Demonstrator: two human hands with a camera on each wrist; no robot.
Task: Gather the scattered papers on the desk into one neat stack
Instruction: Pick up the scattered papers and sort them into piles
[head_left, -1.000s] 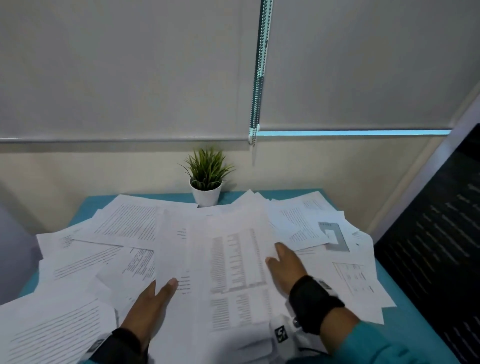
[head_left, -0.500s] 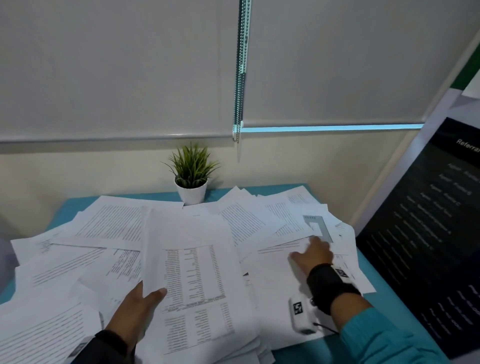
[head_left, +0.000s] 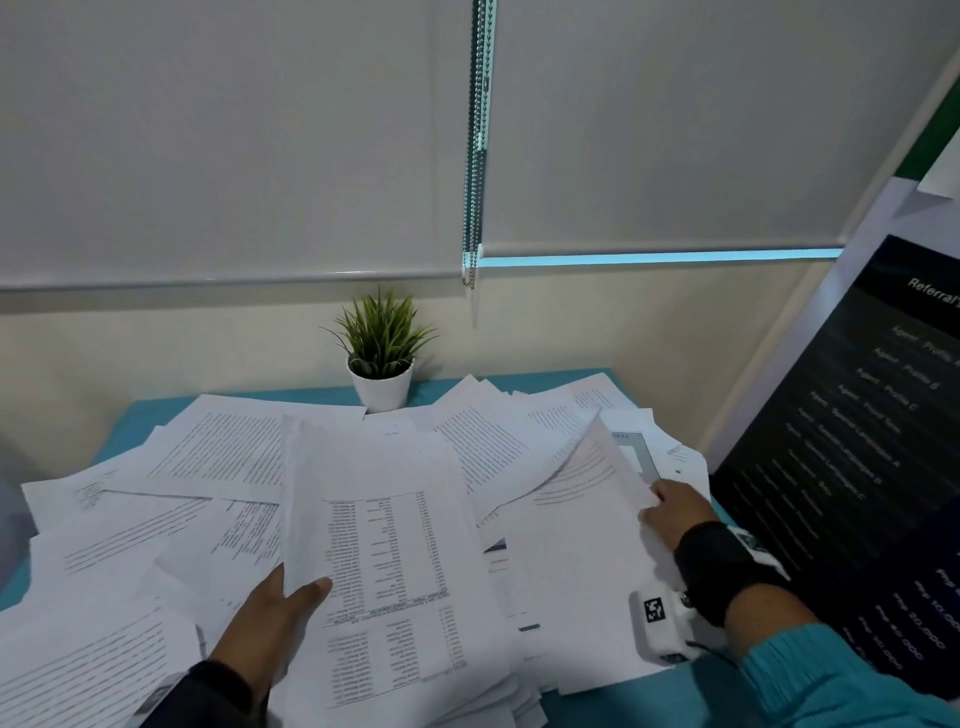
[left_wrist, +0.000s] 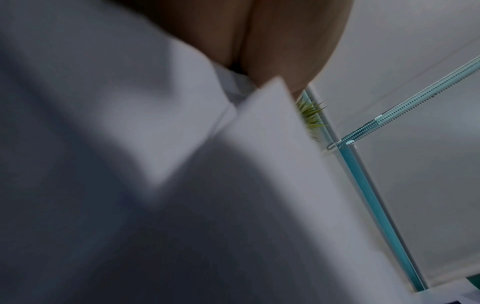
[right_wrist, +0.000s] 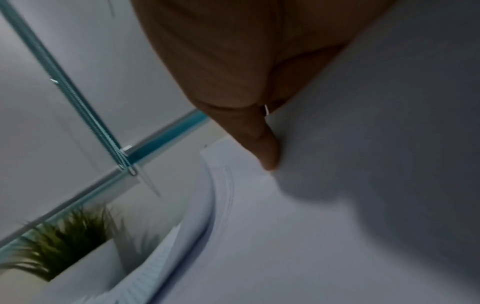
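Note:
Printed white papers (head_left: 218, 457) lie scattered and overlapping over the teal desk (head_left: 130, 421). A thicker pile topped by a sheet with a printed table (head_left: 384, 545) sits at the centre front. My left hand (head_left: 291, 597) grips that pile's left edge, thumb on top; the left wrist view shows fingers (left_wrist: 280, 41) against blurred paper (left_wrist: 259, 164). My right hand (head_left: 660, 504) holds the right edge of a text sheet (head_left: 582, 483), which curls up off the papers at the desk's right side. In the right wrist view one finger (right_wrist: 265, 148) presses on that curved sheet (right_wrist: 337, 205).
A small potted plant (head_left: 382, 358) in a white pot stands at the back centre against the wall. A dark printed board (head_left: 857, 441) leans close on the right of the desk. A blind chain (head_left: 475, 156) hangs above the plant.
My right hand has left the central pile, moved to the papers on the right and raised a sheet's edge. My left hand stays at the pile's left edge.

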